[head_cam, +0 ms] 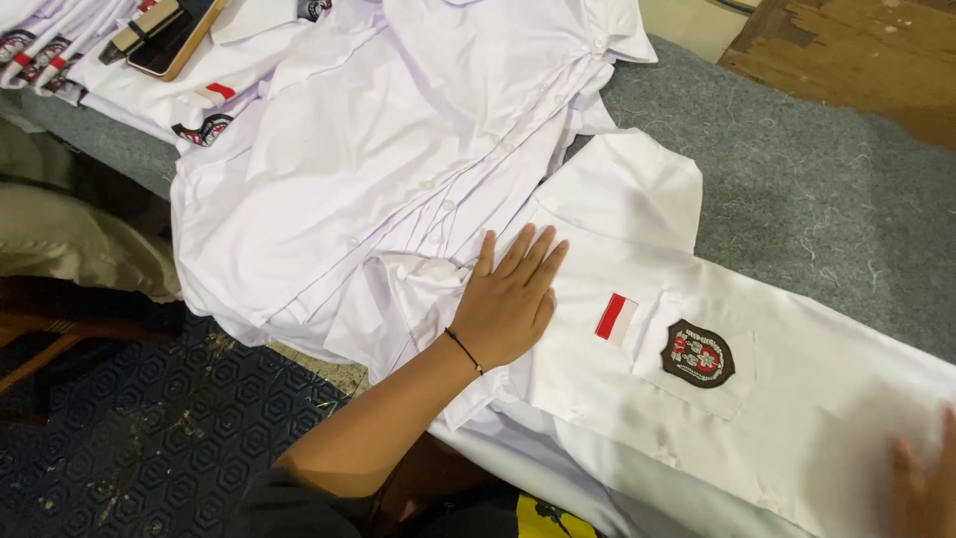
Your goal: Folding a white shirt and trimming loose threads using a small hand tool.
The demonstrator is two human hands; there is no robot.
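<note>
A white short-sleeved shirt (797, 399) lies folded lengthwise on the grey felt table (817, 189). It bears a red-and-white flag patch (615, 317) and a dark shield badge (698, 354) on its chest pocket. My left hand (510, 299), with a thin black cord at the wrist, presses flat on the shirt near its collar, fingers together. My right hand (921, 488) shows blurred at the bottom right corner, resting on the shirt's lower part. Just beyond my left hand a stack of white buttoned shirts (378, 169) is spread out.
More folded white shirts with badges (199, 100) lie at the top left, with a phone and a dark case (164, 35) on them. A brown wooden surface (856, 50) is at the top right. The patterned blue floor (129, 418) lies below the table edge.
</note>
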